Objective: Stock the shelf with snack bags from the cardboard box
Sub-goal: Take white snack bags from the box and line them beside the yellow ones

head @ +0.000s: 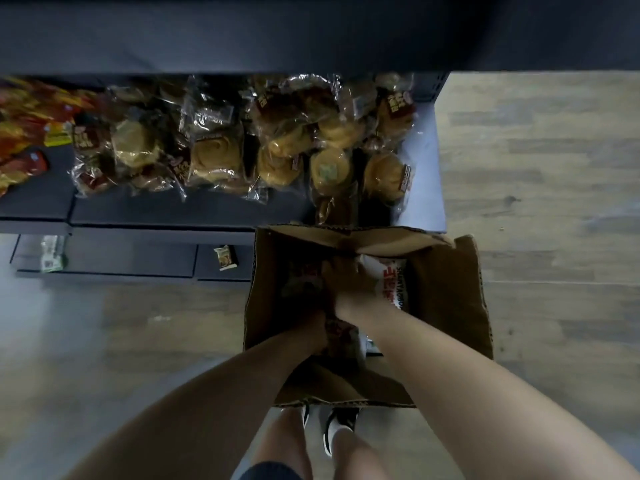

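Observation:
An open cardboard box [446, 289] stands on the floor in front of the shelf. Both my arms reach down into it. My left hand [317, 332] is low at the box's near side, fingers curled on a dark red snack bag [341, 332]. My right hand [348, 278] lies deeper in, pressed on the bags beside a white bag with red lettering [393, 282]; its grip is blurred. The dark shelf [166, 211] above the box carries several clear bags of golden buns [277, 140].
Red and yellow snack packs [24, 126] lie at the shelf's left end. A lower shelf holds a small pack [225, 258] and a greenish pack [52, 254]. Wooden floor [540, 202] spreads to the right. My legs and shoes [337, 431] stand just behind the box.

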The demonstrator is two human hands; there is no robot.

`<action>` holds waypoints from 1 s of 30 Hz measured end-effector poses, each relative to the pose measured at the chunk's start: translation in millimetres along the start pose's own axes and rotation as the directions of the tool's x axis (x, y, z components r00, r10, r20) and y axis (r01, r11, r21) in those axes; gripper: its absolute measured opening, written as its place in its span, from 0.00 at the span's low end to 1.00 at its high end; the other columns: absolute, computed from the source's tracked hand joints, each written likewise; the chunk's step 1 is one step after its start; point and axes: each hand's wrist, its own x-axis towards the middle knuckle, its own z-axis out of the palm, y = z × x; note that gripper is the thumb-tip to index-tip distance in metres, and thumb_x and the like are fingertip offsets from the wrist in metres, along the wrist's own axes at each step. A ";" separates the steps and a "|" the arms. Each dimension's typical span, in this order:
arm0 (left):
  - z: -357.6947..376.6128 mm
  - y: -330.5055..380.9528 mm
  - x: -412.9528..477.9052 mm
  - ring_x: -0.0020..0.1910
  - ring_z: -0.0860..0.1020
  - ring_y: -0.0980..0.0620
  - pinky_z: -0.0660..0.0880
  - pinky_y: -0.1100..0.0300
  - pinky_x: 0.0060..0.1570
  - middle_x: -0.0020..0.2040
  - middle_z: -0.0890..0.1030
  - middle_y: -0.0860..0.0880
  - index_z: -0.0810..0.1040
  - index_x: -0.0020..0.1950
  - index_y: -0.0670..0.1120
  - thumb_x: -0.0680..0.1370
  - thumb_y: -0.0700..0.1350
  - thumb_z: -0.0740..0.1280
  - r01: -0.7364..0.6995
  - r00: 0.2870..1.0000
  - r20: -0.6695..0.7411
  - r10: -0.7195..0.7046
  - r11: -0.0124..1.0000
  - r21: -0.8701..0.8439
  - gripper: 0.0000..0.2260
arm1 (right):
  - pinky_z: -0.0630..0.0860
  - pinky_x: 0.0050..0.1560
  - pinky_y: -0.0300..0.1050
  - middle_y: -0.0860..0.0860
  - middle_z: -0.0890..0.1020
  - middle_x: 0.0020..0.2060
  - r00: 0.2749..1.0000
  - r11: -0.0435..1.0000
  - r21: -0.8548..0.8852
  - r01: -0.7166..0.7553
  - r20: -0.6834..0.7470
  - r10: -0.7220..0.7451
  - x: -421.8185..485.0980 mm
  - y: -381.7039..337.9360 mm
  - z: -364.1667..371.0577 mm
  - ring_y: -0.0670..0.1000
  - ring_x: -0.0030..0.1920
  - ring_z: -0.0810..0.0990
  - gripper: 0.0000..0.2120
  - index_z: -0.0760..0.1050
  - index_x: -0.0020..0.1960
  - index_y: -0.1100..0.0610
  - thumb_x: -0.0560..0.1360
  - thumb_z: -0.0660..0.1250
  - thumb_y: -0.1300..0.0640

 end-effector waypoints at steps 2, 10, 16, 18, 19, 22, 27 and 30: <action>3.8 -1.3 8.2 0.68 0.68 0.41 0.65 0.49 0.69 0.70 0.68 0.41 0.66 0.72 0.43 0.76 0.49 0.67 0.009 1.000 0.021 -0.010 0.997 0.075 0.27 | 0.40 0.74 0.63 0.57 0.54 0.75 0.999 0.996 -0.085 -0.017 0.047 0.021 8.5 7.4 9.3 0.61 0.76 0.48 0.31 0.48 0.77 0.55 0.79 0.58 0.54; 9.1 -3.8 14.7 0.75 0.56 0.43 0.52 0.51 0.74 0.76 0.57 0.43 0.56 0.76 0.44 0.72 0.56 0.71 -0.025 1.000 0.022 0.021 0.972 0.234 0.39 | 0.52 0.72 0.61 0.60 0.59 0.73 0.997 0.993 -0.110 -0.035 -0.068 0.027 -6.3 22.1 5.0 0.63 0.74 0.54 0.29 0.52 0.76 0.60 0.79 0.58 0.56; -12.7 13.5 1.6 0.71 0.64 0.42 0.61 0.51 0.68 0.72 0.65 0.41 0.59 0.74 0.43 0.70 0.53 0.74 -0.117 0.993 0.060 0.101 0.900 0.421 0.38 | 0.74 0.55 0.49 0.58 0.73 0.64 0.968 0.966 -0.078 -0.248 -0.062 0.244 -37.0 39.7 -11.6 0.59 0.60 0.76 0.26 0.55 0.74 0.59 0.78 0.59 0.59; -18.4 14.7 -1.6 0.71 0.63 0.41 0.60 0.50 0.69 0.73 0.63 0.41 0.55 0.75 0.44 0.72 0.52 0.72 -0.106 0.994 0.026 0.105 0.909 0.404 0.38 | 0.75 0.53 0.48 0.55 0.74 0.62 0.937 0.937 -0.003 -0.349 0.028 0.349 -46.9 46.2 -15.8 0.56 0.59 0.77 0.24 0.56 0.73 0.57 0.78 0.58 0.58; -20.3 14.5 -2.1 0.72 0.61 0.41 0.59 0.50 0.69 0.73 0.62 0.41 0.53 0.76 0.44 0.74 0.51 0.70 -0.110 0.993 0.002 0.120 0.906 0.408 0.37 | 0.74 0.56 0.48 0.56 0.73 0.63 0.921 0.922 0.024 -0.387 0.054 0.386 -49.1 48.8 -14.4 0.56 0.61 0.76 0.24 0.57 0.73 0.58 0.79 0.58 0.58; -26.3 12.8 -5.8 0.70 0.63 0.42 0.57 0.49 0.69 0.70 0.67 0.43 0.62 0.73 0.45 0.80 0.47 0.60 -0.175 0.964 -0.084 0.254 0.837 0.519 0.22 | 0.74 0.60 0.49 0.59 0.68 0.66 0.906 0.910 0.015 -0.415 0.097 0.412 -54.1 48.0 -8.9 0.58 0.63 0.74 0.25 0.55 0.75 0.60 0.79 0.56 0.58; -38.6 30.2 -2.4 0.55 0.79 0.37 0.72 0.39 0.58 0.48 0.83 0.40 0.85 0.42 0.42 0.67 0.40 0.67 -0.409 0.756 -0.135 0.640 0.624 0.666 0.08 | 0.75 0.60 0.54 0.60 0.60 0.69 0.861 0.873 0.074 -0.483 0.219 0.458 -64.5 43.8 -6.9 0.62 0.64 0.74 0.46 0.43 0.77 0.59 0.72 0.71 0.55; -38.8 37.2 17.6 0.57 0.79 0.37 0.75 0.39 0.56 0.44 0.83 0.42 0.85 0.34 0.46 0.64 0.44 0.65 -0.482 0.697 -0.182 0.693 0.641 0.598 0.09 | 0.73 0.62 0.55 0.59 0.58 0.71 0.839 0.829 0.184 -0.529 0.261 0.478 -60.8 44.9 4.3 0.61 0.66 0.71 0.55 0.37 0.77 0.56 0.69 0.74 0.46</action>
